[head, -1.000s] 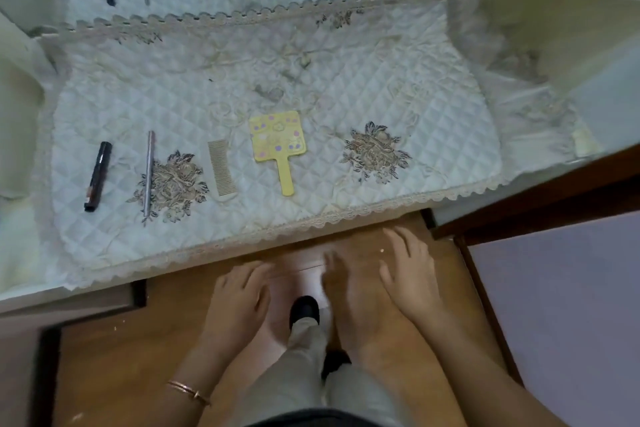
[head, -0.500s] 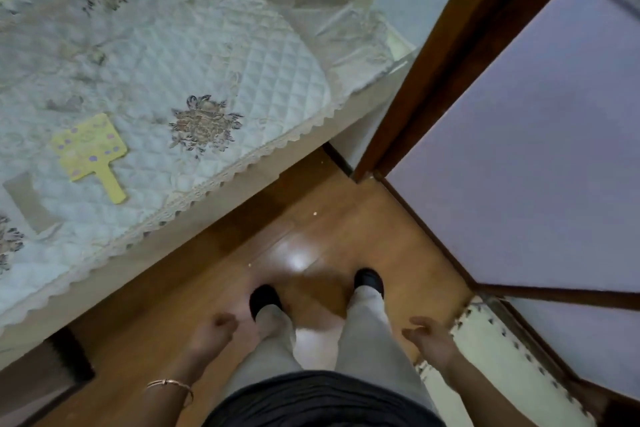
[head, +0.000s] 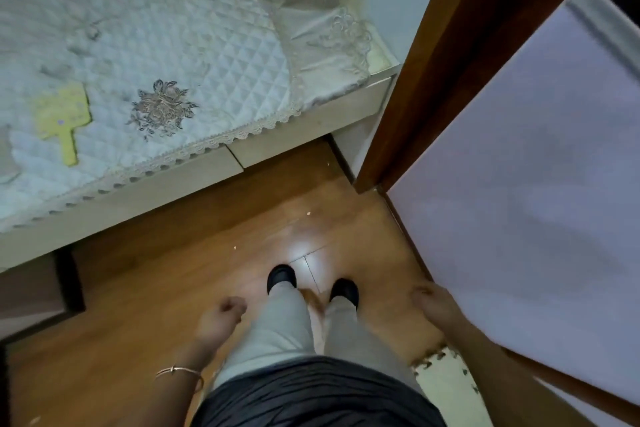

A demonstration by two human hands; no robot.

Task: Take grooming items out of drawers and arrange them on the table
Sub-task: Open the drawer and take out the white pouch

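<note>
Hanging empty: left hand (head: 220,319) loosely curled | right hand (head: 431,302) relaxed, blurred | yellow mirror (head: 64,118) on table (head: 304,135)

Illumination moderate, soft, apparently from overhead. One bright glare patch on the wooden floor (head: 301,250) ahead of the shoes (head: 281,277). Motion blur throughout: left hand (head: 218,321) and right hand (head: 431,302) smeared, quilted cloth (head: 166,45) soft at left. Wide-angle bending evident on the door frame (head: 433,55). Shadow beneath the desk edge (head: 194,180).

A home bedroom: a quilted, lace-edged cover (head: 194,55) dresses the table beside a wooden door frame (head: 433,55) and polished floorboards (head: 156,288).
</note>
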